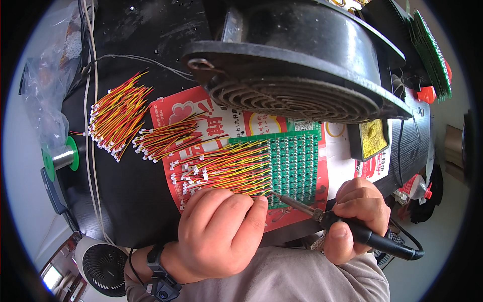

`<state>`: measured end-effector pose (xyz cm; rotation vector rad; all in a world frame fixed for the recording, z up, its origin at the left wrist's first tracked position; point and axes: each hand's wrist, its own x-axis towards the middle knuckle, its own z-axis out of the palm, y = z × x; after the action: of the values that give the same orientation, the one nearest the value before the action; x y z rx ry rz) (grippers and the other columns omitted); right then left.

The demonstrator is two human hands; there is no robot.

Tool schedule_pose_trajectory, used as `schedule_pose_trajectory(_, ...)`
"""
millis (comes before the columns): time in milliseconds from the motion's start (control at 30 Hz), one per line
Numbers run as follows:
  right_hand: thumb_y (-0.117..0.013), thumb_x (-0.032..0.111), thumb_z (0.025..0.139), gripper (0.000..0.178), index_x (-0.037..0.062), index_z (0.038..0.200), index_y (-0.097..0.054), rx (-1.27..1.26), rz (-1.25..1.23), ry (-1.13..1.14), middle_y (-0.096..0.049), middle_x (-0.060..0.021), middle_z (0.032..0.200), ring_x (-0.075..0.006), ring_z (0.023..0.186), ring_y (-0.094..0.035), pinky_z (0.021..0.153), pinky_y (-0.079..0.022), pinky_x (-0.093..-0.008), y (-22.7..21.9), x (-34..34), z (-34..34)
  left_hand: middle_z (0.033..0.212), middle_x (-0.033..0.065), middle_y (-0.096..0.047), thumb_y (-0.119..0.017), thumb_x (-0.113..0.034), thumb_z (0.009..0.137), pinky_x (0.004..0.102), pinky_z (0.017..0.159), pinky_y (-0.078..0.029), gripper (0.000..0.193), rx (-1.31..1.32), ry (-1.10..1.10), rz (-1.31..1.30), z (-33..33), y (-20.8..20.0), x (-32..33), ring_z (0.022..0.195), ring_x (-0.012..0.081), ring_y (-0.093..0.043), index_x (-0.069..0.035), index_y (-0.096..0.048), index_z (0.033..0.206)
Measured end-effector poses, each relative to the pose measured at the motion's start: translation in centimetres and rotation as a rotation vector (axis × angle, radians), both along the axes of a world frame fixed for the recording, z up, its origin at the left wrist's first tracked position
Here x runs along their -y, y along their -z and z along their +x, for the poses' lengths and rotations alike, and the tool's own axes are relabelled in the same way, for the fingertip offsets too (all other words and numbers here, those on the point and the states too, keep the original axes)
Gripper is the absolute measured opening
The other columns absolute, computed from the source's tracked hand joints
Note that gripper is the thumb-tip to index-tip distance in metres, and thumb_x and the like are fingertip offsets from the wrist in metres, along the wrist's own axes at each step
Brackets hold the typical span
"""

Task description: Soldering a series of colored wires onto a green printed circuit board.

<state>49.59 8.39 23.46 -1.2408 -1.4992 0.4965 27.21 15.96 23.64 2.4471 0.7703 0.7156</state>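
While in right fingers (361,207), soldering iron (330,220) at green circuit board (294,166).

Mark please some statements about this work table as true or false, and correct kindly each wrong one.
1. The right hand holds a soldering iron. True.
2. The left hand rests on the yellow sponge. False: it is at the red and yellow wires, by the near edge of the green circuit board.
3. The iron's tip is close to the left hand's fingertips. True.
4. All the wires lie over the board. False: a separate pile lies on the dark table, left of the board.
5. A spool with green flanges is at the right side of the picture. False: it is at the left.
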Motion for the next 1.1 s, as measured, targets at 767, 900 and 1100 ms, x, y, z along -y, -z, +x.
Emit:
schedule_pose_trajectory(767, -0.077, 0.013, 0.080, 0.026, -0.0021, 0.094, -0.062, -0.125, 0.021, 0.071, -0.056, -0.0067, 0.065, -0.0169, 0.049, -0.050, 0.045, -0.042, -0.0313, 0.4, 1.1, 0.2, 0.082, 0.0100, -0.062, -0.077, 0.008, 0.070, 0.0376, 0.059, -0.048, 0.021, 0.013, -0.005, 0.003, 0.1, -0.1, 0.0, 0.069, 0.0268, -0.059, 0.006, -0.074, 0.091)
schedule_pose_trajectory(900, -0.077, 0.012, 0.079, 0.026, -0.0027, 0.093, -0.061, -0.095, 0.017, 0.062, -0.056, -0.0067, 0.063, -0.0168, 0.048, -0.049, 0.044, -0.041, -0.0311, 0.4, 0.7, 0.0, 0.082, 0.0100, -0.061, -0.077, 0.008, 0.070, 0.0374, 0.059, -0.048, 0.021, 0.012, -0.005, -0.002, 0.1, 0.1, 0.0, 0.068, 0.0265, -0.059, 0.006, -0.073, 0.090)
schedule_pose_trajectory(1100, -0.077, 0.011, 0.078, 0.024, -0.0036, 0.090, -0.061, -0.060, 0.042, 0.064, -0.056, -0.0070, 0.061, -0.0168, 0.046, -0.048, 0.041, -0.039, -0.0310, 0.6, 0.5, -0.2, 0.083, 0.0107, -0.063, -0.076, 0.009, 0.069, 0.0370, 0.060, -0.049, 0.022, 0.012, -0.019, -0.014, 0.1, 0.0, 0.1, 0.070, 0.0270, -0.059, 0.006, -0.073, 0.091)
